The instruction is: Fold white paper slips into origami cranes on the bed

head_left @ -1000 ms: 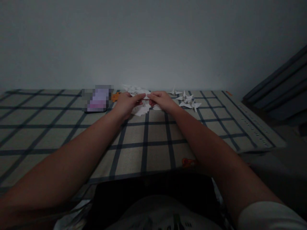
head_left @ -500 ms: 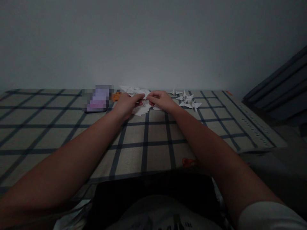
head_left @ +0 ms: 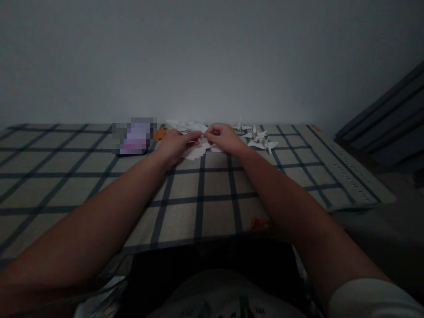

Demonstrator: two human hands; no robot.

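Left grip (head_left: 175,143): pinching paper (head_left: 203,134)
Right grip (head_left: 222,138): pinching same paper
Sheets (head_left: 194,153): under both grips
Cranes (head_left: 260,142): right of both
Phone (head_left: 136,138): left of both

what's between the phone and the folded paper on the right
In the head view, an orange patch, the left hand, white paper and the right hand.
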